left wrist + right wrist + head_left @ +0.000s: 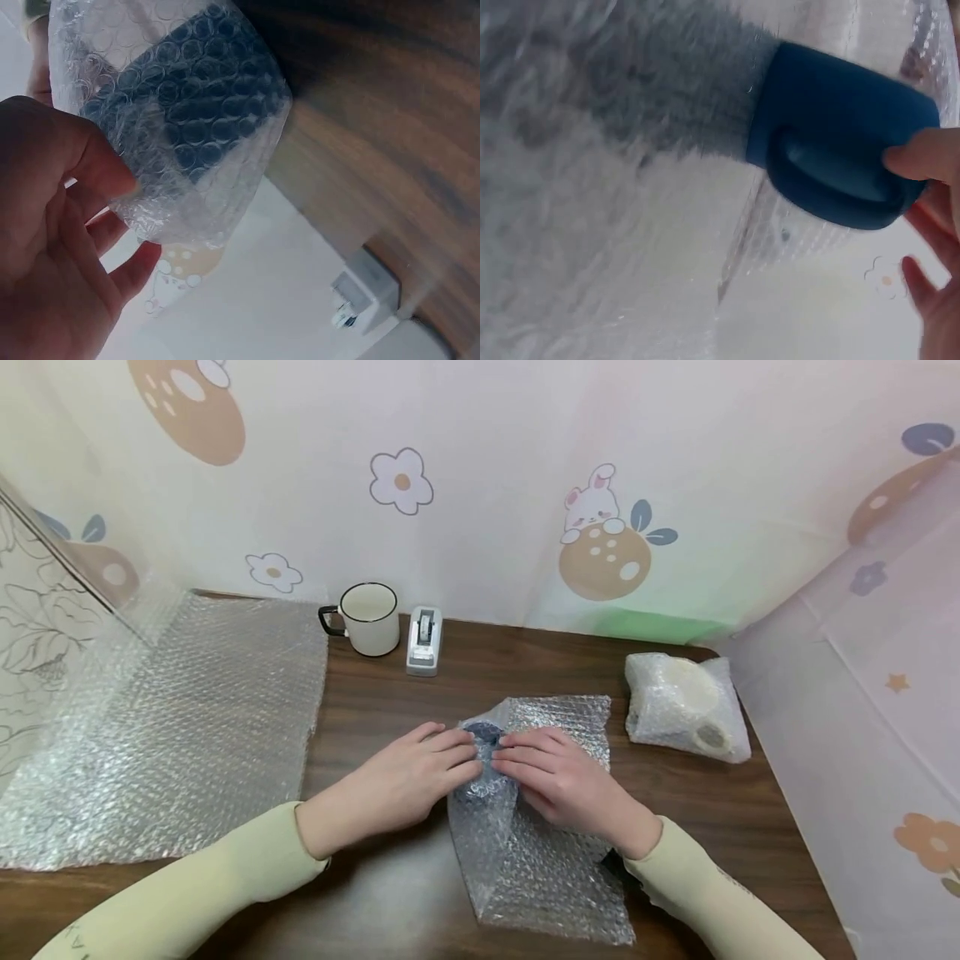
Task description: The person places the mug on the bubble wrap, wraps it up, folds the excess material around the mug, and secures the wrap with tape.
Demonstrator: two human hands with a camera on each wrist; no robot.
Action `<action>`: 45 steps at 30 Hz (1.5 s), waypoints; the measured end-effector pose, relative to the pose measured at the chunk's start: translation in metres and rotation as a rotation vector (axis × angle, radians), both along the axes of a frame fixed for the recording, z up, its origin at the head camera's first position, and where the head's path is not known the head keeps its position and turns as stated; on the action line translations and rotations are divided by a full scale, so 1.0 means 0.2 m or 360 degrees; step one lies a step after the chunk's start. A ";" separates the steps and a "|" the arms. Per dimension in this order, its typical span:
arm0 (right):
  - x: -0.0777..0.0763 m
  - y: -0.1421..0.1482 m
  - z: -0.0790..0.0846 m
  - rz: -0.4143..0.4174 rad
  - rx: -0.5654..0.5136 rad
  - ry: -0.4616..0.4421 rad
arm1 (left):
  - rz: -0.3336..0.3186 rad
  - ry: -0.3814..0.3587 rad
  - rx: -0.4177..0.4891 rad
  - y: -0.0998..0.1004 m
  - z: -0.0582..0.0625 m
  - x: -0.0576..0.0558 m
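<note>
A dark blue mug (840,105) lies on its side on a sheet of bubble wrap (558,877), one flap of which is folded over it. In the left wrist view the mug's blue wall shows through the bubbles. My left hand (423,774) holds the folded bubble wrap against the mug from the left, thumb and fingertips at the wrap's edge. From the other side, my right hand (558,777) grips the mug, with the thumb on its wall beside the handle (832,199). The handle side is uncovered in the right wrist view.
A large bubble wrap sheet (202,718) covers the table's left side. At the back stand a white mug (372,631) with a black handle and a tape dispenser (424,647). A bubble-wrapped bundle (675,702) lies at the right. Patterned curtains (480,552) hang behind.
</note>
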State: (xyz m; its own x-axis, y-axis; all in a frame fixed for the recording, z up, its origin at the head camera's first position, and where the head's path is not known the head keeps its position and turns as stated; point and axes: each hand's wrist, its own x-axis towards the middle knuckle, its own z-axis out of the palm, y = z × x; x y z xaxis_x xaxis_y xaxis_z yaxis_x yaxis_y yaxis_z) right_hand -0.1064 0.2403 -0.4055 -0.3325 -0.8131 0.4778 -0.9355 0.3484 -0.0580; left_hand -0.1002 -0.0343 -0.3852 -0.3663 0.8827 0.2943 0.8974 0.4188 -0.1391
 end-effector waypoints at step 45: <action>0.50 0.32 0.03 -0.0278 0.0623 -0.0399 | -0.0119 -0.0241 0.0015 -0.06 0.01 0.01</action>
State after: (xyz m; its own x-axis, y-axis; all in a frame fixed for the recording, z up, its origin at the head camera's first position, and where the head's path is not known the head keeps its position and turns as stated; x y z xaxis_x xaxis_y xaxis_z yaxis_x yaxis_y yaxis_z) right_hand -0.0056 0.3048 -0.3992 -0.5452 -0.8375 0.0355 -0.8353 0.5392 -0.1076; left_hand -0.0984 -0.0456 -0.3829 -0.3403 0.9066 0.2495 0.9365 0.3506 0.0035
